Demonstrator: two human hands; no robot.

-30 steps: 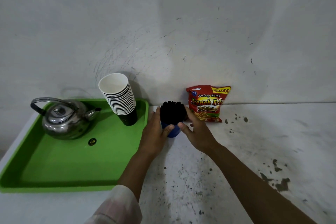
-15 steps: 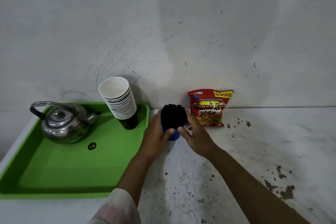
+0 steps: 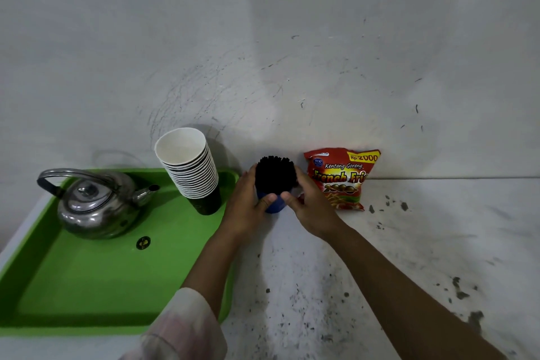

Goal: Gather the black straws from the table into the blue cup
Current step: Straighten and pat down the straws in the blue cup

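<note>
A thick bundle of black straws [image 3: 275,174] stands upright in the blue cup [image 3: 273,207] on the white table, close to the wall. My left hand [image 3: 248,207] wraps round the cup's left side, its thumb on the front of the cup. My right hand [image 3: 309,207] cups the right side, fingers up along the straws and thumb on the cup's front. Only the lower front of the cup shows between my thumbs.
A green tray [image 3: 87,280] at the left holds a steel kettle [image 3: 93,202] and a leaning stack of paper cups [image 3: 190,166]. A red snack bag [image 3: 342,178] leans on the wall just right of my right hand. The white table [image 3: 380,242] is speckled with dark chips.
My hands and the cup stay put. The camera has tilted a little, so everything sits slightly lower in the view.
</note>
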